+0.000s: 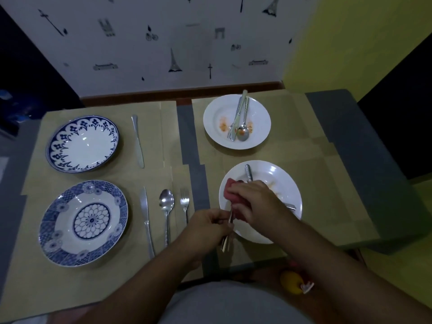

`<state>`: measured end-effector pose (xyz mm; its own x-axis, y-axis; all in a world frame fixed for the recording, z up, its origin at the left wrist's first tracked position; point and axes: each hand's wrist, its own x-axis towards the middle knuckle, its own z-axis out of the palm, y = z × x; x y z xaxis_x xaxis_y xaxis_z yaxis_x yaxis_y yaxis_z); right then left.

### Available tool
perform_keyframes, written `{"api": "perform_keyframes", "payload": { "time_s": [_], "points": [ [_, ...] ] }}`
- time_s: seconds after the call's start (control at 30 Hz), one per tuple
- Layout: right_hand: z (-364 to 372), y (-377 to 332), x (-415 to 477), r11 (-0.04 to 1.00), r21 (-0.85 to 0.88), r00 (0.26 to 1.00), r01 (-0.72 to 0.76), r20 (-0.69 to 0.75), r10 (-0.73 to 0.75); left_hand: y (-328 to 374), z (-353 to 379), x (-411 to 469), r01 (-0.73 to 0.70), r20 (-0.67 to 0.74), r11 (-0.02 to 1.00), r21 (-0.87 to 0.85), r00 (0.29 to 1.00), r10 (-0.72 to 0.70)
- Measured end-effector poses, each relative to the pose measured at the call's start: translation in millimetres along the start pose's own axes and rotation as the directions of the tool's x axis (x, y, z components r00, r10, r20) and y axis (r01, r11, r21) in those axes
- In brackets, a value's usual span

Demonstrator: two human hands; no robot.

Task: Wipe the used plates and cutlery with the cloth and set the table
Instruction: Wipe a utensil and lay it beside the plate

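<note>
My left hand [209,226] pinches the handle of a piece of cutlery [227,239] over the left rim of the near white plate [286,183]. My right hand [254,202] grips a red cloth [230,187] wrapped round that cutlery's upper end, which is hidden. More cutlery [248,172] lies in this stained plate. The far white plate [217,113], also stained, holds a knife, fork and spoon [243,130]. On the left stand two blue patterned plates [81,143] [81,223]. A knife [138,141] lies by the far one; a knife [146,216], spoon [166,204] and fork [184,203] lie by the near one.
Brown paper mats [292,141] cover the grey table. A patterned wall [163,43] closes the far side. A yellow object [292,282] lies on the floor below the table's near edge, right of my body.
</note>
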<state>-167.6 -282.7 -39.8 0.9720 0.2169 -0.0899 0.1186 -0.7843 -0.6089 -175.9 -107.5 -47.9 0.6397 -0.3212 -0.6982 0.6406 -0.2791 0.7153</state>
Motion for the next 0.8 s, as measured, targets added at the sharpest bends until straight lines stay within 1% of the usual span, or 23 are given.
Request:
{"api": "perform_keyframes", "payload": {
  "time_s": [0.07, 0.13, 0.17, 0.2, 0.27, 0.33, 0.37, 0.47, 0.5, 0.6, 0.63, 0.73, 0.8],
  "points": [
    [3.7, 4.5, -2.1, 0.997, -0.049, 0.997, 0.064, 0.054, -0.061, -1.1, -3.7, 0.8, 0.014, -0.006, 0.999, -0.036, 1.0, -0.014],
    [6.8, 8.8, -1.7, 0.976, -0.156, 0.982, 0.153, 0.138, -0.132, -2.2, -6.3, 0.4, 0.015, 0.004, 0.999, -0.052, 1.0, -0.014],
    [6.9, 11.3, 1.1, 0.965, -0.195, 0.978, 0.173, 0.152, -0.144, -2.1, -7.6, -0.5, 0.011, 0.007, 0.999, -0.05, 1.0, -0.01],
    [6.4, 14.7, 6.1, 0.964, -0.211, 0.98, 0.164, 0.144, -0.136, -1.7, -9.2, -1.1, 0.005, 0.006, 0.999, -0.051, 1.0, -0.004],
    [5.3, 19.4, 16.9, 0.968, -0.222, 0.992, 0.119, 0.076, -0.105, 3.6, -13.3, -3.2, -0.006, 0.001, 0.997, -0.071, 1.0, 0.006],
    [8.1, 14.4, 18.6, 0.952, -0.296, 0.997, 0.079, 0.044, -0.069, 9.3, -17.6, -2.5, -0.02, -0.007, 0.998, -0.056, 1.0, 0.02],
    [11.2, 9.7, 14.3, 0.948, -0.305, 0.996, 0.087, 0.055, -0.073, 11.9, -19.2, -2.8, -0.024, -0.01, 0.999, -0.046, 1.0, 0.024],
    [11.0, 1.9, -3.0, 0.963, -0.201, 0.98, 0.177, 0.131, -0.153, 10.7, -22.1, -5.4, -0.04, 0.024, 0.999, -0.016, 0.999, 0.041],
    [6.9, 4.9, -1.6, 0.963, -0.2, 0.98, 0.182, 0.12, -0.16, 9.7, -22.5, -7.2, -0.046, 0.04, 0.999, -0.015, 0.998, 0.047],
    [-1.1, 13.5, 14.7, 0.964, -0.231, 0.99, 0.132, -0.015, -0.139, 10.6, -25.3, -5.0, -0.056, 0.051, 0.998, 0.001, 0.997, 0.056],
    [0.7, 9.8, 17.2, 0.964, -0.232, 0.99, 0.129, -0.022, -0.138, 12.8, -26.9, -2.5, -0.059, 0.043, 0.998, 0.0, 0.997, 0.059],
    [12.1, -3.8, 9.6, 0.952, -0.226, 0.978, 0.206, 0.068, -0.196, 18.4, -30.8, 2.1, -0.071, 0.038, 0.997, 0.026, 0.997, 0.07],
    [8.8, -3.0, 10.5, 0.952, -0.216, 0.975, 0.218, 0.089, -0.204, 17.6, -32.2, 2.9, -0.075, 0.055, 0.996, 0.045, 0.996, 0.072]
  ]
}}
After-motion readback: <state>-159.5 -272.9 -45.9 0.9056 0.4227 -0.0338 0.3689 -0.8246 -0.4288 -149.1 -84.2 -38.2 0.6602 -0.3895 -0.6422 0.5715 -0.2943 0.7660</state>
